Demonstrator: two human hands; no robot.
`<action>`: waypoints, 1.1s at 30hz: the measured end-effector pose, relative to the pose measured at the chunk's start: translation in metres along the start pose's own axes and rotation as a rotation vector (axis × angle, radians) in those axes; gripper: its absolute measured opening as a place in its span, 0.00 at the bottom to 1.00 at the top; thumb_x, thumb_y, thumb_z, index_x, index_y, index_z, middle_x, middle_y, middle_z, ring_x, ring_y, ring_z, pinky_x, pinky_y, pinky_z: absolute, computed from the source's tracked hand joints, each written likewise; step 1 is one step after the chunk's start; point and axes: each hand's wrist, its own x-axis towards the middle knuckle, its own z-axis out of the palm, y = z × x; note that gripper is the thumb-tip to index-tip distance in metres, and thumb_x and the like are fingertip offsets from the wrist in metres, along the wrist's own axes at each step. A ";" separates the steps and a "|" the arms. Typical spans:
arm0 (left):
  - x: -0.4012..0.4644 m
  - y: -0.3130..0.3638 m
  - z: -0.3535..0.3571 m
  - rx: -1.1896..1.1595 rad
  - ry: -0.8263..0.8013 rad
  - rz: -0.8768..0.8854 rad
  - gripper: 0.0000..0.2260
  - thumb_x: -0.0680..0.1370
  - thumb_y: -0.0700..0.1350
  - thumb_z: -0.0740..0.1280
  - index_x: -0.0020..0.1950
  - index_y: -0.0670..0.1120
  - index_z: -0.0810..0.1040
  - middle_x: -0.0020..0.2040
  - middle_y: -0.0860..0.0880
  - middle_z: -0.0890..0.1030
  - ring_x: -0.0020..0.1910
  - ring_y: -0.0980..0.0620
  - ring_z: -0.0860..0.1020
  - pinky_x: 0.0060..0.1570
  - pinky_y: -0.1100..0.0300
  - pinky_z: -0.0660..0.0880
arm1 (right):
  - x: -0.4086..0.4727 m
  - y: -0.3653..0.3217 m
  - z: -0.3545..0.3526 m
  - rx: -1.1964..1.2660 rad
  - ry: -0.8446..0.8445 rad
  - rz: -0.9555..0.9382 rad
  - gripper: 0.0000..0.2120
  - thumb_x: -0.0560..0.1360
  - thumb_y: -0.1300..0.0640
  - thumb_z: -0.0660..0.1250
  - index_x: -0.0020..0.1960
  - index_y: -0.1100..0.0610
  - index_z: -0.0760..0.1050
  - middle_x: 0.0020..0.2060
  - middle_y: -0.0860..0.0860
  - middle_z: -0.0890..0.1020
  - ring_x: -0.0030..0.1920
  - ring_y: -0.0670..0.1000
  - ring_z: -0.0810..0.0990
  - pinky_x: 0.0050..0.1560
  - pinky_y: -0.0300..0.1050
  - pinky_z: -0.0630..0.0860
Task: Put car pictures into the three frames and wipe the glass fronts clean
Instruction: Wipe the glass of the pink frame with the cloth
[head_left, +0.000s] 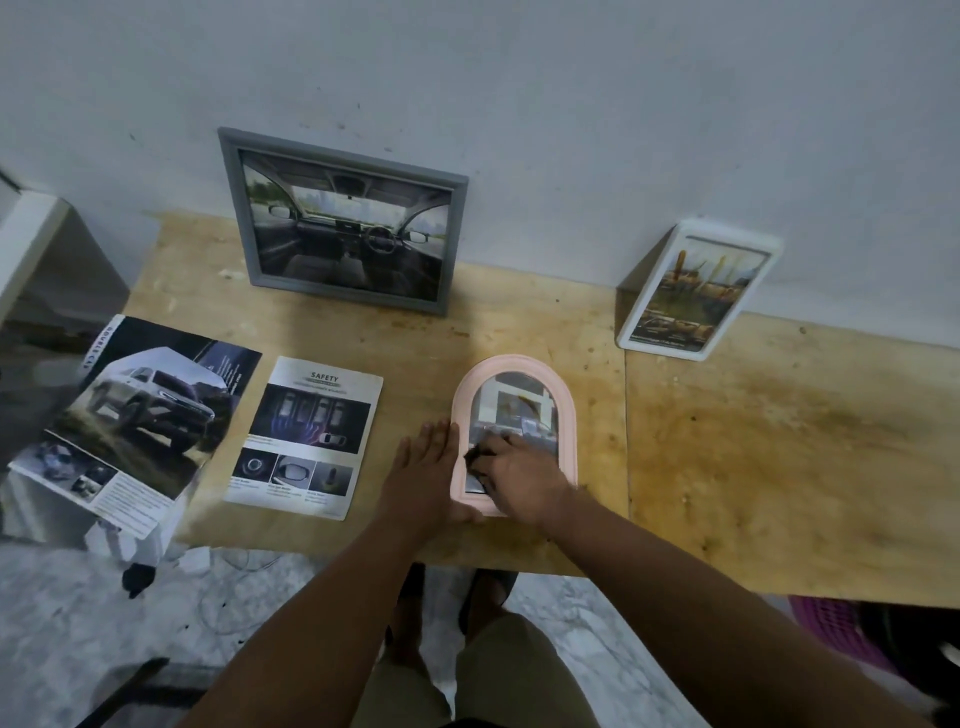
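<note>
Wiping the pink arched frame (514, 434) at the desk's (779, 441) near edge: right hand (511, 475) pinches a dark cloth (475, 457), left hand (426, 467) flat, steadying. Next, probably stand it up.

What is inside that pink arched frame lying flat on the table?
Behind the pink arched frame's glass a picture shows, too blurred to read. The right hand presses something dark onto the lower glass, hiding that part. The left hand lies flat against the frame's left edge.

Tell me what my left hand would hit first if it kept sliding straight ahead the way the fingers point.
Probably nothing nearby: the left hand points along bare table beside the pink frame, toward the wall. Depth is unclear.
</note>
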 end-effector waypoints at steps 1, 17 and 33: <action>0.000 0.000 0.000 -0.002 0.005 0.001 0.57 0.70 0.73 0.66 0.81 0.47 0.34 0.82 0.46 0.37 0.80 0.47 0.36 0.77 0.46 0.37 | -0.005 0.002 -0.004 0.144 -0.001 0.042 0.15 0.81 0.57 0.64 0.67 0.50 0.81 0.67 0.50 0.78 0.63 0.56 0.76 0.60 0.50 0.76; 0.002 -0.001 0.000 0.029 -0.014 -0.003 0.60 0.67 0.75 0.66 0.81 0.46 0.33 0.82 0.46 0.37 0.80 0.46 0.36 0.78 0.44 0.39 | 0.028 0.049 -0.022 0.256 0.171 0.334 0.29 0.73 0.63 0.70 0.73 0.52 0.75 0.69 0.55 0.77 0.65 0.60 0.75 0.64 0.52 0.76; 0.000 0.003 -0.003 0.026 -0.014 -0.004 0.59 0.68 0.73 0.68 0.81 0.46 0.35 0.82 0.45 0.40 0.81 0.45 0.39 0.79 0.44 0.41 | -0.024 0.003 -0.006 0.850 0.107 0.295 0.23 0.76 0.71 0.65 0.67 0.54 0.81 0.60 0.50 0.82 0.58 0.49 0.81 0.65 0.40 0.77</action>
